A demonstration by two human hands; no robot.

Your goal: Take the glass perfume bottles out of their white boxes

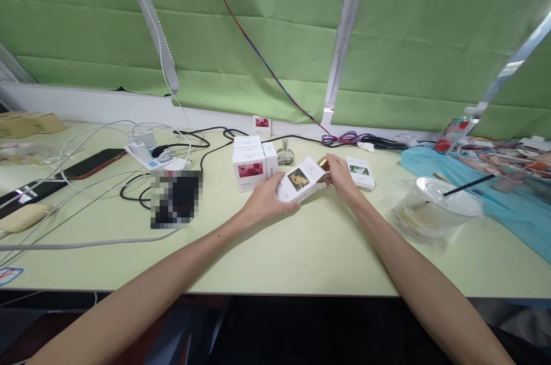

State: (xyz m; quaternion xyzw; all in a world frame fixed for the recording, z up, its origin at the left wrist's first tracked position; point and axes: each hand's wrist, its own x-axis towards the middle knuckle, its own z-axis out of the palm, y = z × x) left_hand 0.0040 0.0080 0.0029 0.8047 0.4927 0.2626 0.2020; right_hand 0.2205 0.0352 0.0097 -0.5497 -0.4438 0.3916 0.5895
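My left hand is wrapped round a white box printed with yellow flowers, tilted above the table. At the box's upper right end, my right hand pinches a shiny gold object, partly hidden by the fingers and the box. What kind of thing it is I cannot make out. Just behind stands a small clear glass bottle. Left of it are several stacked white boxes with pink flower pictures. Beside my right hand lies another white box with a green and white picture.
A clear plastic cup with a black straw stands at right, near a blue plastic sheet and clutter. At left are a power strip, tangled cables, a dark phone and a yellowish oval object. A small card leans at the back.
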